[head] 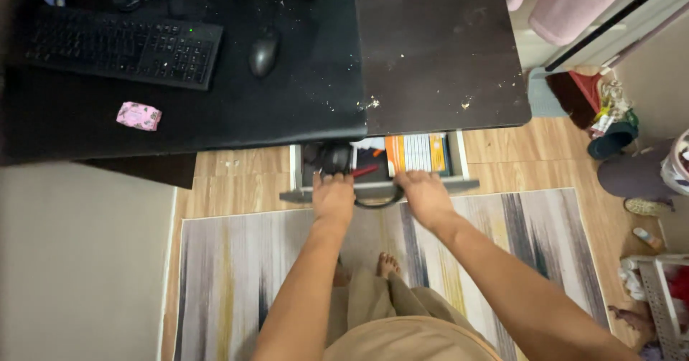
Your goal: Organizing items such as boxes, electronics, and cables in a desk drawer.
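Observation:
A grey drawer (459, 183) stands pulled out from under the dark desk (430, 52). Inside it lie a black round object (331, 157), a red pen (364, 170) and an orange-and-white box (418, 153). My left hand (333, 197) rests on the drawer's front edge, fingers reaching in toward the black object. My right hand (425, 194) grips the front edge beside a dark curved handle (376, 202). Whether either hand holds anything else is hidden.
On the desk sit a black keyboard (122, 45), a mouse (264, 51), a pink packet (138, 115) and crumbs. A striped rug (237, 282) covers the wooden floor under my bare feet (387, 264). Clutter, shoes and a white rack (664, 303) fill the right side.

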